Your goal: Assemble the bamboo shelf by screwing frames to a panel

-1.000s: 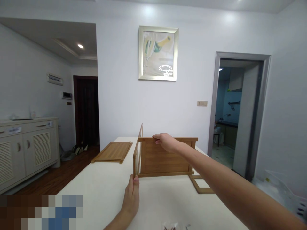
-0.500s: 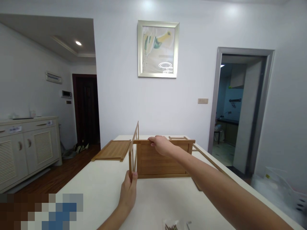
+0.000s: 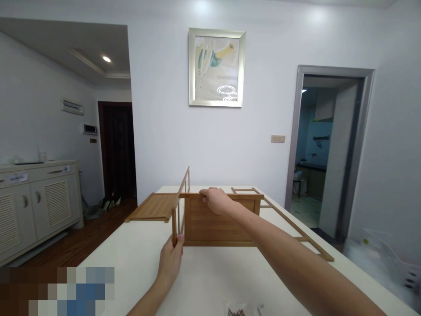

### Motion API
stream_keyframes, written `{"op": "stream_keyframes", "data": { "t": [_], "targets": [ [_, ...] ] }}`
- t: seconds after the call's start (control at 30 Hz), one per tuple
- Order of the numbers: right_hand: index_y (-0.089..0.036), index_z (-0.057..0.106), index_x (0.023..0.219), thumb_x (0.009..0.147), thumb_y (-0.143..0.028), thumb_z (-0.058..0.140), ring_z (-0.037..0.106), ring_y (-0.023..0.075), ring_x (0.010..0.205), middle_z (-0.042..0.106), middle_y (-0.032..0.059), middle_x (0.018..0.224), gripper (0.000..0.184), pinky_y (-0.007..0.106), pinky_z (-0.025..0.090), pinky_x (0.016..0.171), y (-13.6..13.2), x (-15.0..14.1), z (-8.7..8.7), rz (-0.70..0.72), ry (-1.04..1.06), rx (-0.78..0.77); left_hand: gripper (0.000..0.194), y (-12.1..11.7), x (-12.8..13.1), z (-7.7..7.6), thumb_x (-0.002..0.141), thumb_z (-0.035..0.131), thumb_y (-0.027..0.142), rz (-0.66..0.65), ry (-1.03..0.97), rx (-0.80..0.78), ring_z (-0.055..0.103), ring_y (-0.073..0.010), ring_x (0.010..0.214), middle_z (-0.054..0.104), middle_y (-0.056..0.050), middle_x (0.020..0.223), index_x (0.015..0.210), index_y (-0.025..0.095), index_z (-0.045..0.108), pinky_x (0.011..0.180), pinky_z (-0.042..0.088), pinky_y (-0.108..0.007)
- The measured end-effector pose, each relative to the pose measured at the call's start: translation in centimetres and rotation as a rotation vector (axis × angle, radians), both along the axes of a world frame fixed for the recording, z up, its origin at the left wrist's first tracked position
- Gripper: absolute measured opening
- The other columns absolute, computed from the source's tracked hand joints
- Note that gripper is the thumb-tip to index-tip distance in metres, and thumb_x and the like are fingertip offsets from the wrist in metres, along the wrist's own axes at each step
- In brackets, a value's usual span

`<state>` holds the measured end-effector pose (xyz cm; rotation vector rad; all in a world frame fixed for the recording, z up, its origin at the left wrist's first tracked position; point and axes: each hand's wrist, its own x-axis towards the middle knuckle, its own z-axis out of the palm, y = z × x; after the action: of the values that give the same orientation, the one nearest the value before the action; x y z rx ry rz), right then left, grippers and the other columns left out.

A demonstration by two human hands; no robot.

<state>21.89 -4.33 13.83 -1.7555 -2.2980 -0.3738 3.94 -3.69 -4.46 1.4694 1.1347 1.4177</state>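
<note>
My left hand is closed around the near end of a slim wooden side frame, which stands on edge and points away from me. With fingers over its top edge, my right hand grips a wooden panel that stands upright on its long side. The panel's left end meets the side frame; whether they are fastened I cannot tell. A second wooden panel lies flat to the left, and another slim wooden frame lies flat to the right, partly hidden by my right forearm.
Everything rests on a white table. Near its front edge lie a clear bag of screws and a small hex key. A white cabinet stands at the left, and a plastic-wrapped item is at the right.
The side frame's near end has swung slightly left with my left hand. The upright panel and my right hand have shifted a little left. More of the flat frame at right shows.
</note>
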Motion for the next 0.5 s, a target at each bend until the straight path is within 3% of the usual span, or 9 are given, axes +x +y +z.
{"op": "stream_keyframes", "data": {
  "t": [0.13, 0.23, 0.37, 0.5],
  "targets": [
    [-0.021, 0.061, 0.103, 0.091, -0.022, 0.039, 0.057, 0.0197, 0.084, 0.065, 0.0092, 0.096, 0.025, 0.028, 0.030, 0.067, 0.1, -0.1, -0.2, 0.003, -0.002, 0.013, 0.045, -0.3, -0.4, 1.3, 0.073, 0.056, 0.064, 0.020, 0.014, 0.074, 0.050, -0.0151, 0.056, 0.053, 0.002, 0.058, 0.074, 0.018, 0.055, 0.056, 0.039, -0.026],
    [-0.022, 0.060, 0.105, 0.090, -0.023, 0.041, 0.057, 0.0202, 0.085, 0.065, 0.0096, 0.097, 0.025, 0.028, 0.030, 0.069, 0.1, -0.1, -0.3, 0.003, 0.002, 0.029, 0.045, -0.4, -0.7, 2.9, 0.074, 0.059, 0.058, 0.051, -0.007, 0.132, 0.059, -0.0189, 0.069, 0.062, -0.002, 0.075, 0.094, 0.019, 0.056, 0.067, 0.046, -0.030],
    [-0.022, 0.061, 0.103, 0.090, -0.024, 0.043, 0.057, 0.0197, 0.084, 0.065, 0.0083, 0.096, 0.023, 0.029, 0.030, 0.070, 0.1, 0.0, -0.3, 0.020, 0.010, 0.043, 0.056, 0.0, -1.0, 5.6, 0.075, 0.059, 0.053, 0.119, -0.068, 0.164, 0.062, -0.0188, 0.073, 0.061, -0.009, 0.102, 0.116, 0.018, 0.044, 0.067, 0.051, -0.034],
    [-0.021, 0.061, 0.104, 0.090, -0.023, 0.042, 0.057, 0.0195, 0.085, 0.065, 0.0081, 0.095, 0.024, 0.029, 0.030, 0.073, 0.0, 0.1, -0.6, 0.032, 0.020, 0.061, 0.059, 1.0, -1.4, 8.9, 0.074, 0.063, 0.045, 0.142, 0.016, 0.245, 0.062, -0.0199, 0.082, 0.056, -0.012, 0.116, 0.123, 0.019, 0.044, 0.071, 0.052, -0.036]
  ]
}}
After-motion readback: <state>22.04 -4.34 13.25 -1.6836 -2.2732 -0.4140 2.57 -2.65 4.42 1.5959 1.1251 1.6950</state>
